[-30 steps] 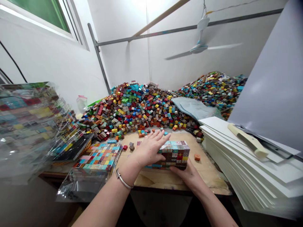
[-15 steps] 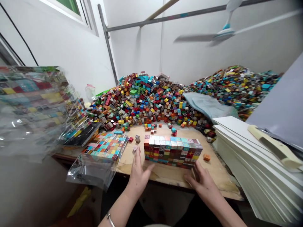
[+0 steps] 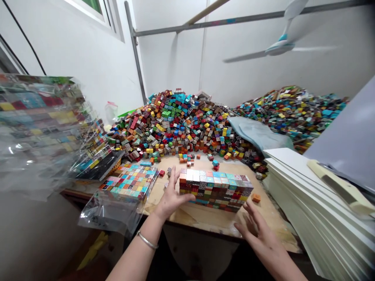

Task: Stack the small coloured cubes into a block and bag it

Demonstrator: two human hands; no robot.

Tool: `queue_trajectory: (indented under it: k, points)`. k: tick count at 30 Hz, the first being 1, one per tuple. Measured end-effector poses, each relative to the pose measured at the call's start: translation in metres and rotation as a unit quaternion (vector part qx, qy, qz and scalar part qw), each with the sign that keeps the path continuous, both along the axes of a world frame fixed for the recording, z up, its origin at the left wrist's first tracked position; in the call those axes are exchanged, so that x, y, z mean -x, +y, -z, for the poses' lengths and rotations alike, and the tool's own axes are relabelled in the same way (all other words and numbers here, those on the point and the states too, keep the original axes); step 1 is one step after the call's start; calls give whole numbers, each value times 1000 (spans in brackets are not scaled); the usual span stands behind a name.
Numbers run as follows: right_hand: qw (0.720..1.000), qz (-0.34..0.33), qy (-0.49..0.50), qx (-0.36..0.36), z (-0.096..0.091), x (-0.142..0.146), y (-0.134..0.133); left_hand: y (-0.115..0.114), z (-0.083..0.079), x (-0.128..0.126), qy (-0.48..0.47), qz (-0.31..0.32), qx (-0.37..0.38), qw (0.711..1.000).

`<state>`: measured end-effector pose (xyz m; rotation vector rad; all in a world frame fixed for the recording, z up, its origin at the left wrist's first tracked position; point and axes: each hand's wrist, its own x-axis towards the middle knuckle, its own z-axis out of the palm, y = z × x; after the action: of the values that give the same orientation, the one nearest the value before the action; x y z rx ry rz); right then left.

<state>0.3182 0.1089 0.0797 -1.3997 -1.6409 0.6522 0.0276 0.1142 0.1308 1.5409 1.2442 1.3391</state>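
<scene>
A block of small patterned boxes, stacked in tight rows, stands on the wooden tabletop in front of me. At its left end is my left hand, thumb spread across the front face and fingers along the side; whether it presses on the boxes I cannot tell. My right hand is just off the lower right corner, fingers apart and nothing in them. A single orange box lies to the right of the block. Left of it, a flat layer of similar boxes sits partly in a clear plastic bag.
A large heap of loose boxes covers the table's back, with another pile behind right. White sheets are stacked at the right under a cream-handled cutter. Bagged boxes rise at the left. A fan hangs above.
My left hand has moved up against the block's left end, its thumb now over the front face. My right hand has drawn slightly away, to the right and down.
</scene>
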Motion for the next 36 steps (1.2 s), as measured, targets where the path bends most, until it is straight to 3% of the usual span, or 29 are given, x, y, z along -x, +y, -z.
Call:
queue_trajectory:
  k: [3,5,10,14,23,30,36]
  points:
    - [999,24,-12,48,-8,-5,-17,8,-3,6,-81,23,18,996]
    - [997,3,-6,77,-19,0,-29,15,-4,5,-114,24,32,993]
    - [970,-186,30,154,-50,43,-41,33,-7,0,-212,76,82,971]
    - [947,-257,64,182,-61,78,-27,42,-12,2,-262,117,133,949]
    - [903,-233,136,335,-72,99,-1,60,-9,7,-269,143,169,937]
    - [894,-237,154,347,-75,105,6,67,-4,7,-291,216,196,911]
    - [878,-263,219,333,-70,104,10,72,10,6,-319,254,232,883]
